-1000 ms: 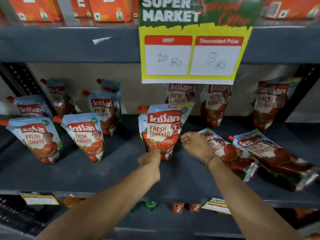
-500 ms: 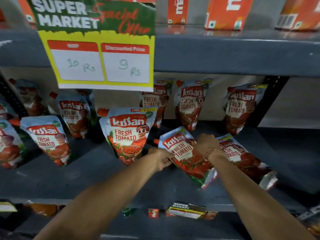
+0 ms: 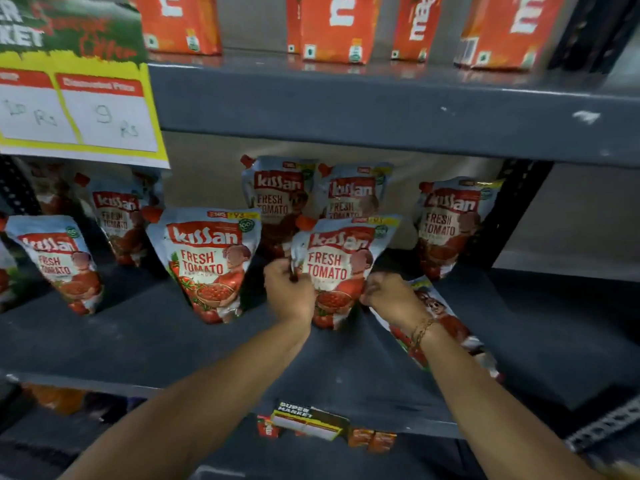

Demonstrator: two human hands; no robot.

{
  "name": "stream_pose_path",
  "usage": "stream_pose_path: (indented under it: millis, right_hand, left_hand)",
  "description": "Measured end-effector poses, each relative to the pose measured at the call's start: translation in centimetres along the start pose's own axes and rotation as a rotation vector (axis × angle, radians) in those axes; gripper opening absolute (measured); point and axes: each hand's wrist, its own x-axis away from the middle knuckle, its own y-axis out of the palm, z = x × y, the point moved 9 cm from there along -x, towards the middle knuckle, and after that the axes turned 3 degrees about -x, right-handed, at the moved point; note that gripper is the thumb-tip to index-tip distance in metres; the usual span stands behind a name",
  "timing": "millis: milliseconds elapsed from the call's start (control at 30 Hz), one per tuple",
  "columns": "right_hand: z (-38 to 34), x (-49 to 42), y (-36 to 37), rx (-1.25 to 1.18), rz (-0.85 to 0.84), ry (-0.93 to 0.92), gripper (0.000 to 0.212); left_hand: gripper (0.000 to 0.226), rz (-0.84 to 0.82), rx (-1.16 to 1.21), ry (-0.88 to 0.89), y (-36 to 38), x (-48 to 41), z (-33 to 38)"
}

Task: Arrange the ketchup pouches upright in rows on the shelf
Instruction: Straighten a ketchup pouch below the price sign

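both hands are at one glossy ketchup pouch (image 3: 337, 271), standing upright near the middle of the dark grey metal shelf (image 3: 138, 341). the left hand (image 3: 290, 295) pinches the pouch's crinkled left edge, its grip clenched on the film; the right hand (image 3: 389, 296) is clenched on the lower right edge, a thin chain bracelet (image 3: 420, 331) at its wrist. the pouch is a soft, tapered sack, broad at the top and narrow at the foot, with a red spout cap at its upper left corner.

just to its left stands a second upright pouch (image 3: 207, 261) of the same shape, the two close but apart. behind them, along the back edge of the shelf, three more pouches (image 3: 277, 199) stand in shadow against the pale back wall. further pouches stand toward the left end of the shelf. under the right forearm one flat pouch (image 3: 446, 323) lies on its back, toward the front right of the shelf.

the shelf surface is matte and scuffed. a yellow paper price sign (image 3: 104, 112) hangs from the upper shelf's front edge, and orange cartons (image 3: 339, 26) line that upper shelf.
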Motion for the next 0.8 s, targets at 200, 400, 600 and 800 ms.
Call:
stream_pose_path:
  millis: [200, 400, 600, 800]
  right_hand:
    - [9.0, 1.0, -5.7, 0.429, -0.004, 0.389, 0.04]
    - [10.0, 2.6, -7.6, 0.26, 0.092, 0.348, 0.029]
    - [8.3, 5.8, -13.3, -0.175, 0.585, -0.024, 0.035]
    - [12.9, 6.8, -12.2, -0.988, 0.626, 0.029, 0.042]
  left_hand:
    - [0.04, -0.369, 0.085, -0.761, 8.6, 9.1, -7.1]
    - [0.039, -0.66, -0.012, -0.682, 13.7, 12.3, -5.1]
    - [0.038, -0.621, 0.024, -0.043, 15.2, 10.3, 1.7]
    - [0.031, -0.683, 0.233, 0.033, 15.8, 11.7, 2.0]
